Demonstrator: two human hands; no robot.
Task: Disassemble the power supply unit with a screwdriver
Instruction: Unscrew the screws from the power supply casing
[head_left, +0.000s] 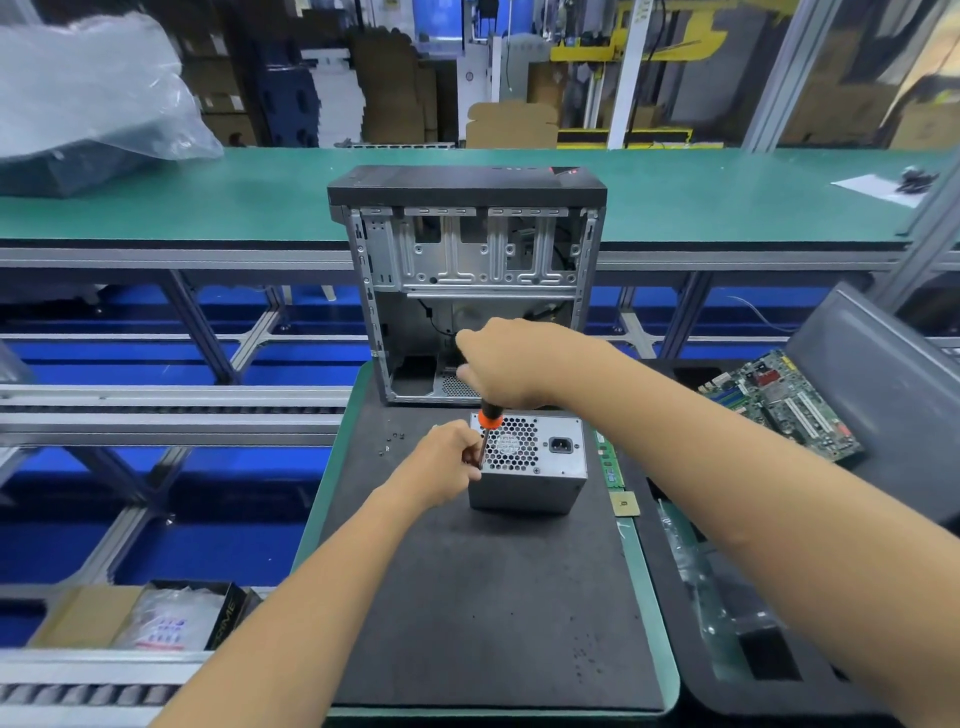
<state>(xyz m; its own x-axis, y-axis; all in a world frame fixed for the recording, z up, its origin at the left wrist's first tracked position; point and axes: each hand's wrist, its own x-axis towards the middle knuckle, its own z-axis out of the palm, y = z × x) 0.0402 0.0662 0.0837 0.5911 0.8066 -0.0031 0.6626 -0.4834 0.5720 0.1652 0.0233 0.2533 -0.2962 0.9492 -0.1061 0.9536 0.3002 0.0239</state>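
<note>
Unscrewing the power supply unit at frame centre.
My right hand grips the screwdriver handle; my left hand pinches its shaft, steadying the tip.

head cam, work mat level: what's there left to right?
Loose screws → left hand → power supply unit → RAM stick → motherboard.

Power supply unit on mat, before computer case, motherboard right.
</note>
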